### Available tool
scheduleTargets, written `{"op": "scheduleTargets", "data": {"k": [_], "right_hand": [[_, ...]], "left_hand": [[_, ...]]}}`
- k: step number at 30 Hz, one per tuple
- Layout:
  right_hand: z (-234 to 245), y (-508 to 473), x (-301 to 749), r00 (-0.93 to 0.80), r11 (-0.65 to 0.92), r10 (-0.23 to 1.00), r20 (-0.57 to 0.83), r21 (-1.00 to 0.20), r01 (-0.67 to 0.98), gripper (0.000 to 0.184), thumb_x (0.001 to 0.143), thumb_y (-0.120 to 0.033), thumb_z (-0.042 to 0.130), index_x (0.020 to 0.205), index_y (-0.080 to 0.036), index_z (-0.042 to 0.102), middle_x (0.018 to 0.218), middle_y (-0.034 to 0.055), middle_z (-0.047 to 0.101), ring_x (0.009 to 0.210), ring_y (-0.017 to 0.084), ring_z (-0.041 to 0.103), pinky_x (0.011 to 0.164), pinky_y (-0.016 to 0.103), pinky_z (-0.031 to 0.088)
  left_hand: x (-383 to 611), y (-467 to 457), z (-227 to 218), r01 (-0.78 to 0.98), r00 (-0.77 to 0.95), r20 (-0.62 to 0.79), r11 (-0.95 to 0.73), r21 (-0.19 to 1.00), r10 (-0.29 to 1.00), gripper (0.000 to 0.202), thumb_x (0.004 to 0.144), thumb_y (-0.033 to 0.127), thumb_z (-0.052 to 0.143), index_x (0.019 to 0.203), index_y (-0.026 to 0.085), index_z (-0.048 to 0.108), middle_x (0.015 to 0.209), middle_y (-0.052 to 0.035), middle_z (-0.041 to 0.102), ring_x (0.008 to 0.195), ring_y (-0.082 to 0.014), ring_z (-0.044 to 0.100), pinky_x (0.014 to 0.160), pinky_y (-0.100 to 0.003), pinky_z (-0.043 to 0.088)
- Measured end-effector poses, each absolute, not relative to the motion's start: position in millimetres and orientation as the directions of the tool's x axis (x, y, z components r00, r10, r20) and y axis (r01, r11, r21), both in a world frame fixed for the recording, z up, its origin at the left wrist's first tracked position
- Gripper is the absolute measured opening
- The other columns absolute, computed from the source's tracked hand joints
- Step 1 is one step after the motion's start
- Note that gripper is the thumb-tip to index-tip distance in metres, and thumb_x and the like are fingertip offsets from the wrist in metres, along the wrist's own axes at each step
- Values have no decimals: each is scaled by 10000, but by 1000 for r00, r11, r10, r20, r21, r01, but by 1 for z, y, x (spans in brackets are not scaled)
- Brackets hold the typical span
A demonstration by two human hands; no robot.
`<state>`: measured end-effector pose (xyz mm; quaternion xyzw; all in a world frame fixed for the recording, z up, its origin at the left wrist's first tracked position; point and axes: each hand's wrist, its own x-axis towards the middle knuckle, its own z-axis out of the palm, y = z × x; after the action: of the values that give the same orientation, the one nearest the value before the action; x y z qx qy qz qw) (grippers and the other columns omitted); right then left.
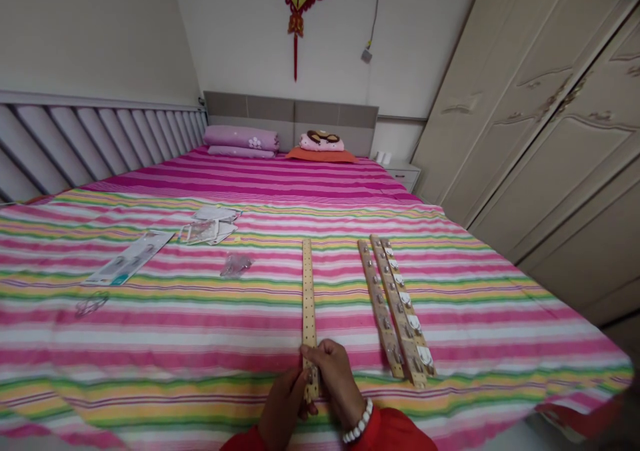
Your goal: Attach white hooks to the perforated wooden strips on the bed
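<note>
A long, narrow wooden strip with rows of holes (309, 291) lies lengthwise in front of me on the striped cloth. My left hand (284, 398) is closed at its near end, fingers reaching underneath. From the other side, my right hand (336, 374) grips the strip, with the thumb across its top. Between the hands, a small metal piece (311, 376) sits on the strip, partly hidden by my fingers. Off to the right lie three similar strips: one with metal hooks (379, 298), another with metal hooks (396, 298), and a third with white and metal pieces (406, 298).
A small clear bag of metal parts (237, 264) lies left of the strip. Farther left are plastic packets (207, 228), a long package (129, 259) and a loose wire-like item (92, 303). Pillows (243, 140) rest by the headboard; a wardrobe (525, 138) stands right.
</note>
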<state>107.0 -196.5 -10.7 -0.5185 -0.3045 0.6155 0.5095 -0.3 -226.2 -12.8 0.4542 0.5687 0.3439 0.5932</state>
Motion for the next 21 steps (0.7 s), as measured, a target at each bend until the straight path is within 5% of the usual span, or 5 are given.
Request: {"op": "scheduleTargets", "data": {"k": [10, 16, 21], "right_hand": [[-16, -220, 102, -51, -291, 952, -302, -840, -459, 474, 650, -624, 711, 635, -201, 498, 454, -63, 509, 336, 79, 424, 336, 198, 308], [-21, -237, 110, -140, -370, 927, -349, -781, -503, 445, 615, -572, 771, 728, -171, 614, 542, -32, 557, 419, 73, 456, 400, 188, 314], [-22, -237, 119, -108, -351, 935, -337, -845, -404, 434, 587, -545, 792, 720, -152, 665, 504, -27, 550, 402, 65, 416, 390, 185, 227]], "left_hand": [[4, -226, -13, -77, 55, -417, 420, 904, 907, 675, 479, 806, 609, 671, 161, 571, 534, 7, 574, 438, -132, 552, 432, -255, 442], [6, -229, -16, -64, 59, -410, 413, 908, 910, 644, 515, 810, 572, 662, 183, 563, 467, 21, 539, 434, -139, 524, 459, -273, 427], [-2, -224, -10, 42, 120, -412, 410, 911, 904, 617, 546, 781, 563, 684, 180, 567, 514, 6, 547, 483, -148, 520, 471, -267, 392]]}}
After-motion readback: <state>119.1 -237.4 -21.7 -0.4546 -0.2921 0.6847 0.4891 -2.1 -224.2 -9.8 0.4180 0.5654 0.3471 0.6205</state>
